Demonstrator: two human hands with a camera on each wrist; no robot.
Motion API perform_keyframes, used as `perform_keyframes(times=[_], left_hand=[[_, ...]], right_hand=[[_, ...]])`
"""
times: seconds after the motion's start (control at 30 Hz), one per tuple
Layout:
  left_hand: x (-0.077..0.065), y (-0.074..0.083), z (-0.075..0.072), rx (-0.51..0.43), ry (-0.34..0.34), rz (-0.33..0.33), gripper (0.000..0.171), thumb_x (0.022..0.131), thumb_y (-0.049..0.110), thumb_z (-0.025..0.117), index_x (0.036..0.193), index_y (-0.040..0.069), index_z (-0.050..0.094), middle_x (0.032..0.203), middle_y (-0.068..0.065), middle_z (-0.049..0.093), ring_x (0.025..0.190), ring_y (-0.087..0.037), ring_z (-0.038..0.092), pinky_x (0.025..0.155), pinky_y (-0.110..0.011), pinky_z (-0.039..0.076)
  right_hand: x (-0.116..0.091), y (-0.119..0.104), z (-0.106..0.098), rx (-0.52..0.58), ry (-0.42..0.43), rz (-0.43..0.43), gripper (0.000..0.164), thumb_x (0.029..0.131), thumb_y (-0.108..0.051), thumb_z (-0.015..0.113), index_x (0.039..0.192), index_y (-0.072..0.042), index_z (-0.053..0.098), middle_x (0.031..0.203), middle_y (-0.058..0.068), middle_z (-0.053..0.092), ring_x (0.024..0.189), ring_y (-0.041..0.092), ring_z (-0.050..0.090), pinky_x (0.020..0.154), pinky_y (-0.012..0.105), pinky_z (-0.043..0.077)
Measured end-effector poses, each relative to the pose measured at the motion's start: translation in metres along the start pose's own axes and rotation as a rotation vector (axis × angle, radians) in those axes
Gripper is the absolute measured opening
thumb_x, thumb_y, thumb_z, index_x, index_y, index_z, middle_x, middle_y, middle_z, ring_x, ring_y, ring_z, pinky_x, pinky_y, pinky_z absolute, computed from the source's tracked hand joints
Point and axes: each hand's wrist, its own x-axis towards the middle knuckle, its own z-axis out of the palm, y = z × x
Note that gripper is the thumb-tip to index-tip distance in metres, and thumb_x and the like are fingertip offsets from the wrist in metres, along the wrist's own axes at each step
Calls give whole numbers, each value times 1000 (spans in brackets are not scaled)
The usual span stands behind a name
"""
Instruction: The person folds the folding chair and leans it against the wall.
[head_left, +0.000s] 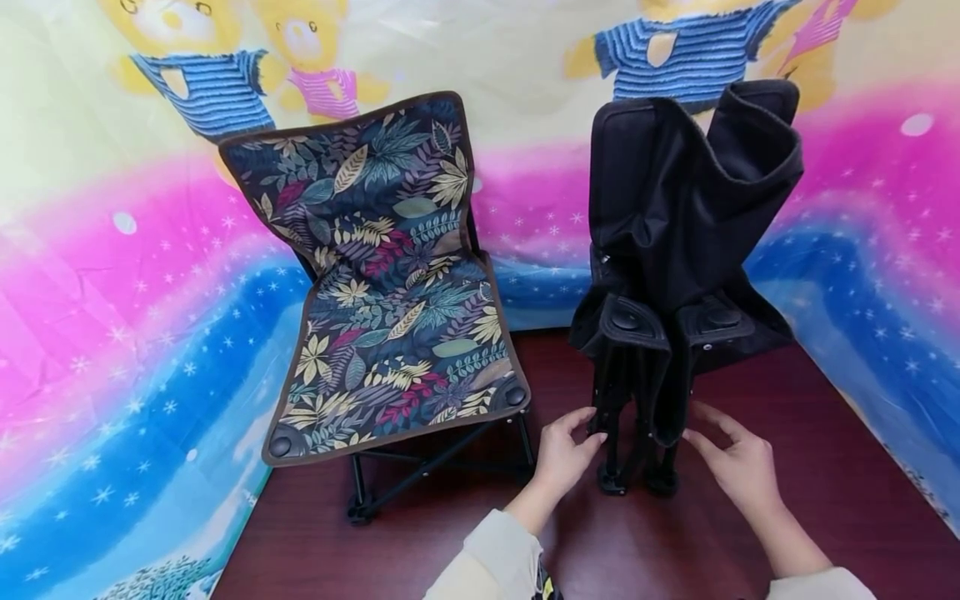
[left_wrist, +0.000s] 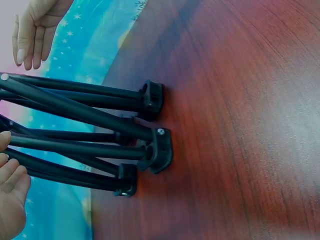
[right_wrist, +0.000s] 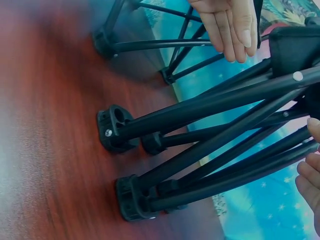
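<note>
A partly folded black folding chair (head_left: 630,192) stands on its feet at the right in the head view, its cloth back slumped and creased. Close along the left side of its legs, my left hand (head_left: 564,454) has its fingers extended. On the opposite side my right hand (head_left: 738,462) faces it, fingers loosely straight near the hanging cloth. The wrist views show the bunched black leg tubes (left_wrist: 75,105) between both hands, crossing one another and ending in plastic feet (right_wrist: 116,129) on the surface. Neither hand has its fingers wrapped round a tube.
An unfolded chair with leaf-patterned cloth (head_left: 397,333) stands to the left. Both chairs are on a dark red wood-grain surface (head_left: 465,550). Behind and at the sides hangs a printed sheet (head_left: 150,333) with bears and snowflakes.
</note>
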Motion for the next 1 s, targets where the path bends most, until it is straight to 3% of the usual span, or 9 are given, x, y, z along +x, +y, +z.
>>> perform_keyframes(times=[0.37, 0.43, 0.47, 0.53, 0.6, 0.67, 0.7, 0.83, 1.0], left_hand=[[2, -8, 9, -101, -33, -120, 29, 74, 2, 65, 102, -2, 61, 99, -10, 62, 92, -12, 57, 74, -24, 48], [3, -9, 10, -82, -42, -127, 29, 74, 2, 65, 103, -2, 61, 99, -10, 62, 92, -12, 57, 73, -22, 48], [4, -9, 11, -68, -45, -129, 30, 74, 3, 65, 103, -2, 61, 99, -10, 62, 91, -11, 57, 73, -20, 47], [5, -8, 12, -58, -49, -135, 29, 73, 2, 66, 102, -1, 62, 98, -9, 63, 91, -11, 57, 72, -20, 48], [6, -7, 14, -67, -53, -133, 27, 73, 1, 65, 100, -1, 63, 96, -10, 63, 90, -14, 58, 73, -22, 48], [7, -6, 16, -87, -54, -138, 25, 72, 0, 65, 98, -1, 64, 94, -11, 63, 90, -16, 59, 74, -24, 48], [8, -6, 17, -101, -54, -139, 25, 72, -1, 65, 97, 0, 64, 94, -11, 63, 90, -17, 59, 74, -24, 48], [9, -7, 20, -97, -43, -137, 24, 72, -1, 65, 95, 0, 64, 92, -11, 64, 89, -17, 59, 74, -21, 47], [10, -6, 23, -69, -33, -138, 22, 72, 1, 66, 94, 0, 65, 90, -10, 64, 87, -15, 60, 73, -16, 46]], right_hand=[[-3, -4, 6, -10, -32, 34, 41, 72, -32, 68, 112, -36, 56, 103, -16, 59, 88, -8, 53, 64, 2, 39], [1, -45, -8, 24, -69, 42, 39, 75, -26, 67, 113, -25, 58, 103, -7, 61, 88, -6, 54, 64, 4, 40], [3, -50, -11, 102, -90, 23, 38, 77, -24, 66, 114, -22, 58, 104, -5, 60, 89, -4, 54, 66, 6, 42], [6, -92, -24, 137, -120, 47, 36, 78, -16, 64, 113, -10, 58, 104, 7, 61, 86, -8, 53, 67, 6, 42], [8, -114, -32, 197, -158, 87, 37, 77, -9, 63, 112, -3, 57, 105, 16, 58, 87, -5, 54, 68, 8, 43], [6, -82, -19, 216, -133, 73, 37, 77, -12, 64, 113, -7, 58, 106, 11, 59, 86, -9, 52, 69, 6, 42], [5, -79, -16, 151, -114, 88, 37, 77, -14, 65, 112, -8, 58, 104, 10, 60, 84, -11, 51, 67, 4, 41], [-1, -9, 14, 64, -77, 99, 37, 77, -25, 65, 114, -23, 57, 102, -1, 61, 86, -6, 53, 67, 4, 40], [0, 2, 22, -3, -86, 159, 36, 79, -34, 61, 114, -31, 55, 99, -2, 61, 85, -5, 53, 65, 6, 40]])
